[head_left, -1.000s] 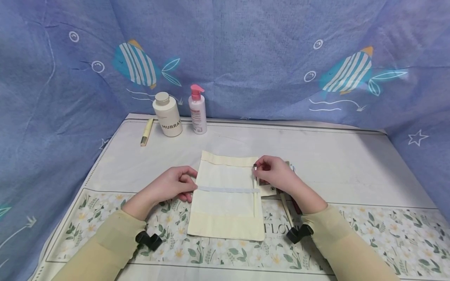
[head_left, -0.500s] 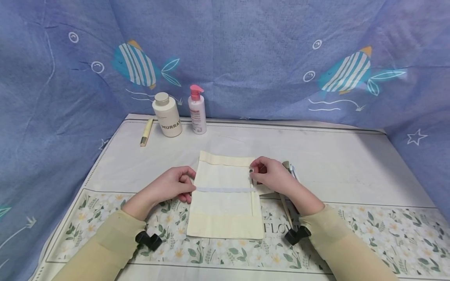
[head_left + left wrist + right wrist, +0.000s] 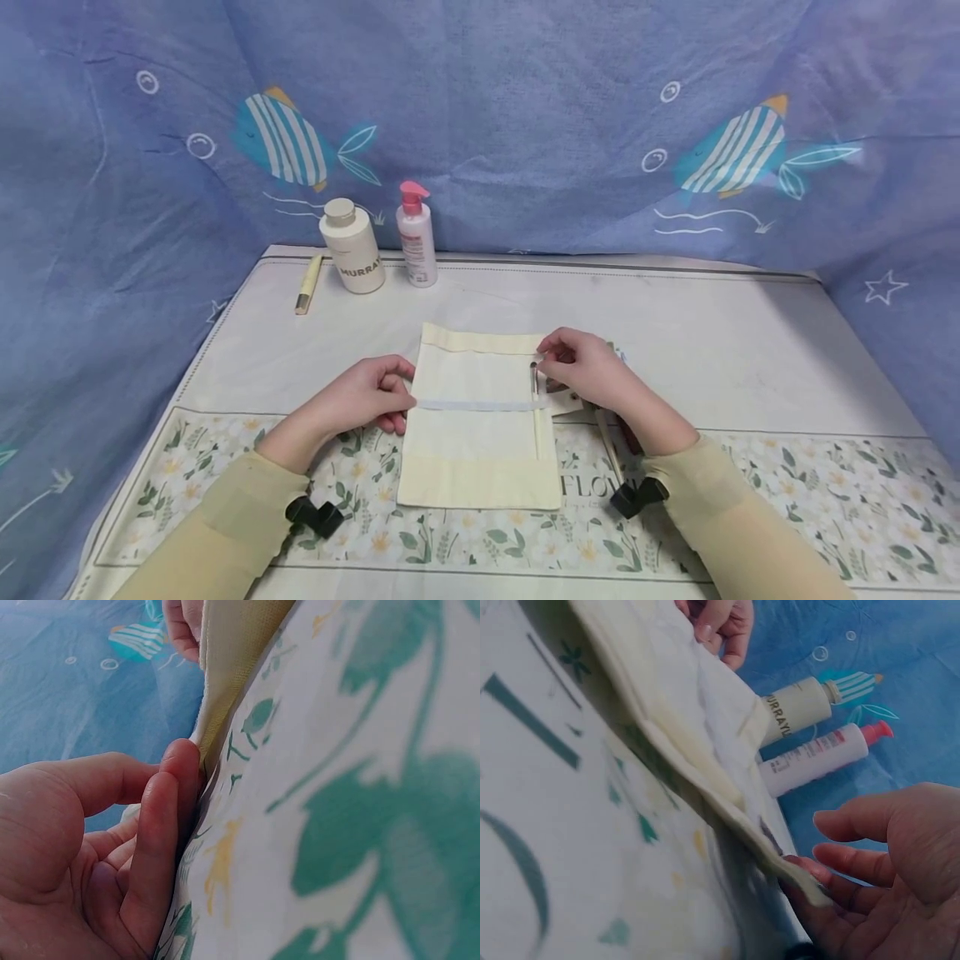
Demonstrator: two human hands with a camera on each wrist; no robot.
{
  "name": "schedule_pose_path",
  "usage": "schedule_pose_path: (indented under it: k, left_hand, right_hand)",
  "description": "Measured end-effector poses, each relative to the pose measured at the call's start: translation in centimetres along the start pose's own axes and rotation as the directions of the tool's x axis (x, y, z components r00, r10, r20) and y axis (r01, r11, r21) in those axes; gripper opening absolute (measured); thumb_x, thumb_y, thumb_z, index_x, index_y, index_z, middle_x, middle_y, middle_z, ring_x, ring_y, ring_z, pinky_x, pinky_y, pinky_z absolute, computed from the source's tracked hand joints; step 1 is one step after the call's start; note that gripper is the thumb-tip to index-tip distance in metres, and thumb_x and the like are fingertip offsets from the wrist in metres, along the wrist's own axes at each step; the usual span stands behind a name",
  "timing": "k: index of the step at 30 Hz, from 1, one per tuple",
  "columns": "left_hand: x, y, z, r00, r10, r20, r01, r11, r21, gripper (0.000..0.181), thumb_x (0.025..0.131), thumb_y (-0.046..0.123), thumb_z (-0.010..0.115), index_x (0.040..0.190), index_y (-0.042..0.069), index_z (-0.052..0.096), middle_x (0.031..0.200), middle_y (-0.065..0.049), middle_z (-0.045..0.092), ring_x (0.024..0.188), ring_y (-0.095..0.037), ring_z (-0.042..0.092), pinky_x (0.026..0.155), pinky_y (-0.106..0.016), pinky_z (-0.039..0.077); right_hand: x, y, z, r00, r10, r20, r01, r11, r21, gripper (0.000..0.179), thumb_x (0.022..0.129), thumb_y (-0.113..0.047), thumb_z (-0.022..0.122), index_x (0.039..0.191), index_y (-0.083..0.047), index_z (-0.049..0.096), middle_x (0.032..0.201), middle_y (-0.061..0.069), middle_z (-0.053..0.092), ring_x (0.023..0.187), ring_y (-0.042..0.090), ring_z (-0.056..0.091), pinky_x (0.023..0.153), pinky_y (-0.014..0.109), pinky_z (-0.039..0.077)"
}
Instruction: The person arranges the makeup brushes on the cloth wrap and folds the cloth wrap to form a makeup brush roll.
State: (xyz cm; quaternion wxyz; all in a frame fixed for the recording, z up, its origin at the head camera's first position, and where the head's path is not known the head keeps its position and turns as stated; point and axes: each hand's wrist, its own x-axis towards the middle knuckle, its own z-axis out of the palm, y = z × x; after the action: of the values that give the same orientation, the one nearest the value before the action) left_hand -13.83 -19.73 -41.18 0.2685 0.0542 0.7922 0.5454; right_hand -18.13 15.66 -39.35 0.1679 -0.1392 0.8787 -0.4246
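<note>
A cream cloth brush roll [image 3: 472, 379] lies spread out, with a pale elastic band [image 3: 472, 406] across its middle. A slim brush [image 3: 536, 385] with a dark tip lies lengthwise near the roll's right side, passing under the band. My left hand [image 3: 372, 394] pinches the roll's left edge at the band; the left wrist view shows its fingertips [image 3: 180, 759] at the cloth edge. My right hand [image 3: 583, 364] is at the upper right edge, close beside the brush tip. In the right wrist view its thumb stands apart, while other fingers touch the cloth edge from below.
A white MURRAY bottle [image 3: 352, 250], a pink-topped pump bottle [image 3: 417, 242] and a pale yellow tube [image 3: 308, 285] are at the back left. Beneath the right forearm lie a snap flap [image 3: 566, 403], a thin wooden handle [image 3: 609, 446] and other partly hidden items. A blue fish-print curtain [image 3: 480, 125] hangs behind.
One second ago my right fingers pinched the brush's dark tip. They have let go, and the brush lies slightly lower and further left. My left hand keeps its hold on the cloth edge.
</note>
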Motion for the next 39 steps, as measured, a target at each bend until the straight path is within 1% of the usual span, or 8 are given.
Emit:
schedule_pose_path:
  k: [4, 10, 16, 19, 24, 29, 33, 39]
  left_hand:
    - [-0.1, 0.0, -0.1, 1.0, -0.002, -0.01, 0.002, 1.0, 0.008, 0.04, 0.097, 0.007, 0.068, 0.132, -0.002, 0.051, 0.079, -0.011, 0.068, 0.068, -0.026, 0.073, 0.06, -0.032, 0.061]
    - [-0.1, 0.0, 0.0, 1.0, 0.002, -0.003, -0.002, 1.0, -0.001, 0.04, 0.097, 0.008, 0.068, 0.132, -0.002, 0.051, 0.08, -0.011, 0.068, 0.068, -0.026, 0.073, 0.06, -0.032, 0.061]
    - [-0.2, 0.0, 0.0, 1.0, -0.001, -0.01, 0.001, 1.0, -0.005, 0.04, 0.097, 0.007, 0.068, 0.132, -0.002, 0.051, 0.08, -0.011, 0.068, 0.067, -0.026, 0.073, 0.059, -0.031, 0.06]
    - [-0.2, 0.0, 0.0, 1.0, 0.0, -0.011, 0.0, 1.0, -0.003, 0.04, 0.097, 0.007, 0.068, 0.132, -0.002, 0.052, 0.08, -0.011, 0.068, 0.067, -0.025, 0.073, 0.06, -0.031, 0.061]
    - [-0.3, 0.2, 0.1, 1.0, 0.0, -0.004, 0.0, 1.0, -0.002, 0.04, 0.097, 0.008, 0.068, 0.132, -0.002, 0.051, 0.08, -0.01, 0.069, 0.068, -0.025, 0.073, 0.061, -0.031, 0.061]
    - [-0.3, 0.2, 0.2, 1.0, 0.0, -0.01, 0.0, 1.0, -0.003, 0.039, 0.097, 0.007, 0.067, 0.132, -0.002, 0.052, 0.08, -0.01, 0.068, 0.067, -0.025, 0.072, 0.06, -0.03, 0.06]
    - [-0.3, 0.1, 0.1, 1.0, 0.001, -0.009, -0.001, 1.0, -0.006, 0.039, 0.097, 0.007, 0.068, 0.132, -0.002, 0.052, 0.08, -0.01, 0.068, 0.066, -0.024, 0.072, 0.06, -0.03, 0.06]
    - [-0.2, 0.1, 0.1, 1.0, 0.002, -0.003, -0.002, 1.0, -0.006, 0.04, 0.097, 0.008, 0.067, 0.133, -0.002, 0.051, 0.08, -0.01, 0.068, 0.067, -0.025, 0.072, 0.06, -0.03, 0.06]
  right_hand:
    - [-0.1, -0.1, -0.9, 1.0, 0.022, -0.011, -0.022, 0.999, 0.023, 0.024, 0.102, -0.018, 0.063, 0.122, -0.004, 0.065, 0.1, 0.012, 0.07, 0.078, 0.02, 0.071, 0.073, 0.037, 0.059]
    - [-0.6, 0.1, -2.4, 0.999, 0.022, -0.049, -0.021, 1.0, 0.019, 0.025, 0.101, -0.017, 0.065, 0.12, 0.0, 0.065, 0.095, 0.015, 0.072, 0.075, 0.02, 0.07, 0.077, 0.039, 0.059]
    - [-1.5, 1.0, -3.9, 0.996, 0.048, -0.07, -0.045, 0.998, 0.046, 0.019, 0.101, -0.015, 0.064, 0.11, 0.001, 0.063, 0.09, 0.015, 0.071, 0.075, 0.021, 0.07, 0.074, 0.038, 0.062]
    - [-1.9, 1.7, -4.8, 0.995, 0.062, -0.08, -0.06, 0.998, 0.028, 0.016, 0.101, -0.015, 0.063, 0.106, 0.001, 0.062, 0.088, 0.014, 0.07, 0.074, 0.021, 0.069, 0.071, 0.036, 0.061]
    - [-2.6, 2.8, -6.1, 0.992, 0.079, -0.101, -0.08, 0.997, -0.002, 0.016, 0.102, -0.015, 0.063, 0.105, 0.001, 0.062, 0.083, 0.012, 0.066, 0.072, 0.022, 0.065, 0.067, 0.036, 0.06]
    - [-3.1, 3.3, -6.6, 0.991, 0.082, -0.103, -0.085, 0.996, -0.028, 0.018, 0.103, -0.018, 0.062, 0.106, 0.0, 0.06, 0.078, 0.01, 0.064, 0.072, 0.022, 0.064, 0.066, 0.036, 0.058]
    - [-3.3, 3.7, -6.7, 0.991, 0.095, -0.094, -0.1, 0.994, -0.05, 0.018, 0.104, -0.018, 0.06, 0.107, 0.0, 0.06, 0.076, 0.009, 0.062, 0.072, 0.022, 0.065, 0.066, 0.035, 0.058]
    - [-3.4, 4.8, -7.0, 0.987, 0.117, -0.107, -0.125, 0.99, -0.07, 0.017, 0.103, -0.017, 0.061, 0.103, 0.001, 0.061, 0.073, 0.008, 0.062, 0.07, 0.021, 0.063, 0.063, 0.032, 0.056]
